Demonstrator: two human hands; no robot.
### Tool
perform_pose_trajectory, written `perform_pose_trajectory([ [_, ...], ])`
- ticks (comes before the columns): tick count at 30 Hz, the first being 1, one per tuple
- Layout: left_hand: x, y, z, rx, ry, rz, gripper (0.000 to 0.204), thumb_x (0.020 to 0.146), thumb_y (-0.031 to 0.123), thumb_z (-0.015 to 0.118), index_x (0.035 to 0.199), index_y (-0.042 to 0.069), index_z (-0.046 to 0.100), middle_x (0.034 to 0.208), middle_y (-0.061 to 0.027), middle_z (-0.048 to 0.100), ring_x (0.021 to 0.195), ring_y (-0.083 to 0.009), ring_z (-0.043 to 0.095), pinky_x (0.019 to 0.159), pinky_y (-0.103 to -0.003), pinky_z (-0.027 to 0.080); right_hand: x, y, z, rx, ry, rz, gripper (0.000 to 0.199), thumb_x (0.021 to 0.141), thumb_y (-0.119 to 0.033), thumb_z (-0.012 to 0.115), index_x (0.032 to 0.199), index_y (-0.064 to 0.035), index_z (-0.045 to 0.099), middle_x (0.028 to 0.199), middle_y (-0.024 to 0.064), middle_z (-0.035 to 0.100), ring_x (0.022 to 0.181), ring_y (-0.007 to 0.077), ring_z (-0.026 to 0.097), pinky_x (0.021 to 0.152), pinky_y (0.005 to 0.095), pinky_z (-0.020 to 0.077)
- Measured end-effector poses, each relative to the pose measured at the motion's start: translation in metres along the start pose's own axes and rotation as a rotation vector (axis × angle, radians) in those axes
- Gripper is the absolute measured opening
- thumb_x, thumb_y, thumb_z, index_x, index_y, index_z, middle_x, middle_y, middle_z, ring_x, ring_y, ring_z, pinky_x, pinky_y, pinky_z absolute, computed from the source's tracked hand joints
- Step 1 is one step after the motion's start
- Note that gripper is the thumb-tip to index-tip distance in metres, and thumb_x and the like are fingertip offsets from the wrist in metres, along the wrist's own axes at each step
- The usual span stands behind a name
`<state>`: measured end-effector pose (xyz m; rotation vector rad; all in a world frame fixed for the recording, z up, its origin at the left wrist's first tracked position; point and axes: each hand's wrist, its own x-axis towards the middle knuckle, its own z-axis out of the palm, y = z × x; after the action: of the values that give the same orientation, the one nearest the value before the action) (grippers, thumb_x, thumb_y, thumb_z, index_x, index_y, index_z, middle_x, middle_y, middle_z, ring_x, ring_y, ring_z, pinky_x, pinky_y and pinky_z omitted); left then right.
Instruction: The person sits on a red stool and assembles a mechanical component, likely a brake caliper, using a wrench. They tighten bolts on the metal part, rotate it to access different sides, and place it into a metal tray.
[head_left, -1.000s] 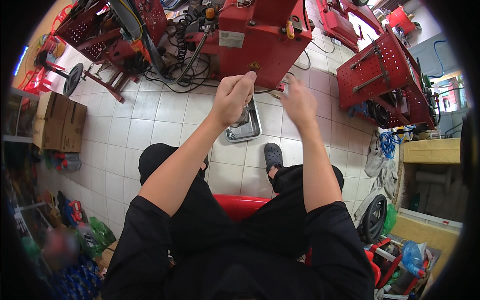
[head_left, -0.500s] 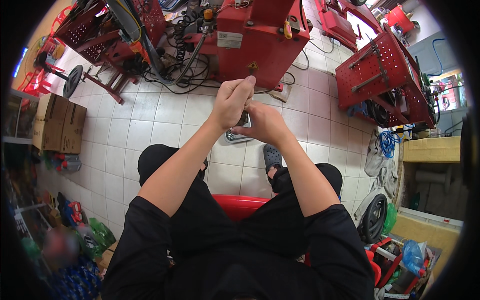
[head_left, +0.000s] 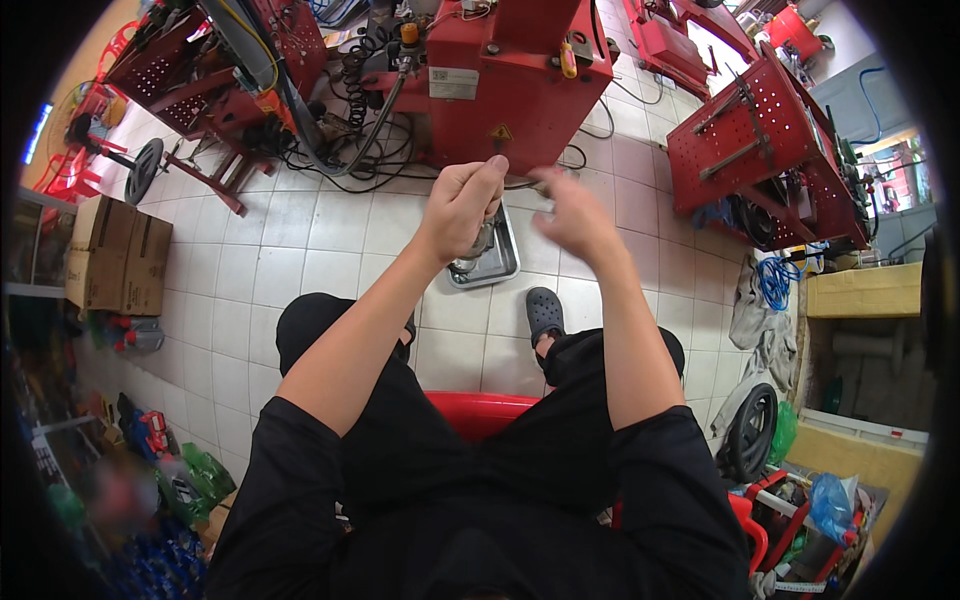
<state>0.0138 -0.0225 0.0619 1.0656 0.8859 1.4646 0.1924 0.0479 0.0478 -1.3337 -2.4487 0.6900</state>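
Observation:
My left hand (head_left: 463, 208) is closed in a fist with its thumb on top. It grips a greyish metal part (head_left: 484, 238), mostly covered by the fingers, so its kind is unclear. Below it, a shallow metal tray (head_left: 510, 262) stands on the tiled floor. To the right and apart from the left hand, my right hand (head_left: 580, 215) is in the air. Its fingertips are blurred by motion, with a gap between thumb and fingers and nothing seen in them.
A red machine cabinet (head_left: 515, 110) stands just ahead, with hoses and black cables (head_left: 375, 165) on the floor to its left. A red perforated cart (head_left: 745, 140) is at the right. Cardboard boxes (head_left: 120, 252) stand at the left. A red stool (head_left: 480, 410) shows between my legs.
My right hand has come away from the left hand and moved to the right, its fingers parting. More of the tray shows now. The left hand keeps its grip and place.

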Motion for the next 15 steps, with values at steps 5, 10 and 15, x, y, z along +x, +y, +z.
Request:
perform_pose_trajectory([
  [5, 0.000, -0.005, -0.004, -0.137, -0.033, -0.003, 0.045, 0.103, 0.032, 0.042, 0.064, 0.010, 0.036, 0.058, 0.0046, 0.030, 0.053, -0.0078, 0.029, 0.049, -0.027, 0.025, -0.017, -0.032, 0.042, 0.043, -0.245, -0.121, 0.065, 0.067, -0.027, 0.079, 0.122, -0.0043, 0.052, 0.108, 0.0172, 0.063, 0.101, 0.0355, 0.061, 0.085, 0.0426, 0.0502],
  [10, 0.003, -0.001, -0.005, -0.302, 0.023, 0.046, 0.035, 0.103, 0.030, 0.040, 0.076, 0.008, 0.044, 0.073, -0.0002, 0.042, 0.068, -0.0119, 0.042, 0.066, -0.027, 0.038, -0.005, -0.029, 0.040, 0.074, -0.205, -0.085, 0.060, 0.066, -0.021, 0.078, 0.118, -0.0034, 0.054, 0.104, 0.0170, 0.063, 0.099, 0.0350, 0.061, 0.084, 0.0420, 0.0500],
  [15, 0.013, -0.006, -0.031, 0.297, 0.162, 0.045, 0.024, 0.102, 0.025, 0.043, 0.094, 0.005, 0.054, 0.089, -0.0027, 0.053, 0.078, -0.0112, 0.049, 0.075, -0.027, 0.042, -0.005, -0.020, 0.032, 0.063, -0.107, -0.040, 0.061, 0.065, -0.018, 0.077, 0.118, -0.0030, 0.051, 0.101, 0.0190, 0.063, 0.096, 0.0366, 0.061, 0.081, 0.0426, 0.0504],
])
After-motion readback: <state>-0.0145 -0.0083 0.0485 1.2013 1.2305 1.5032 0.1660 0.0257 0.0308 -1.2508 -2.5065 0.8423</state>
